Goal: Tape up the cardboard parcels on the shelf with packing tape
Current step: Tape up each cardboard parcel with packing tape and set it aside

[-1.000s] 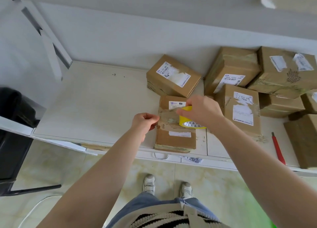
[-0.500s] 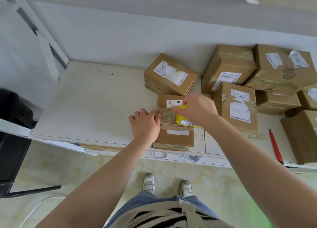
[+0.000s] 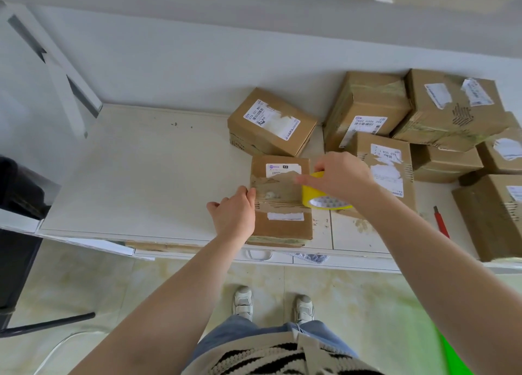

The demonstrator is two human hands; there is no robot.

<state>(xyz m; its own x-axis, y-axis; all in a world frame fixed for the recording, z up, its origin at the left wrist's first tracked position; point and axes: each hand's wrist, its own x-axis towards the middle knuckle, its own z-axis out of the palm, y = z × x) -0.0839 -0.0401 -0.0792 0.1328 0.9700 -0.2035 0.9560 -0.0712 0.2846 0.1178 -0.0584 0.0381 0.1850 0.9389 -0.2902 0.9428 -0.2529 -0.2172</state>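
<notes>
The left hand [image 3: 233, 213], fingers straight and held together, presses flat against the left edge of a small flat brown cardboard parcel [image 3: 280, 202] lying at the front edge of the pale shelf [image 3: 147, 177]. The right hand [image 3: 340, 177] grips a yellow-cored roll of clear packing tape [image 3: 322, 196] at the parcel's right edge, index finger extended along a band of tape stretched across the parcel's top between its two white labels. Just behind it sits a tilted brown cardboard box with a torn white label [image 3: 271, 122]; to the right stands a cluster of larger taped cardboard boxes [image 3: 418, 126]. A red-handled tool [image 3: 440, 222] lies on the shelf among them.
</notes>
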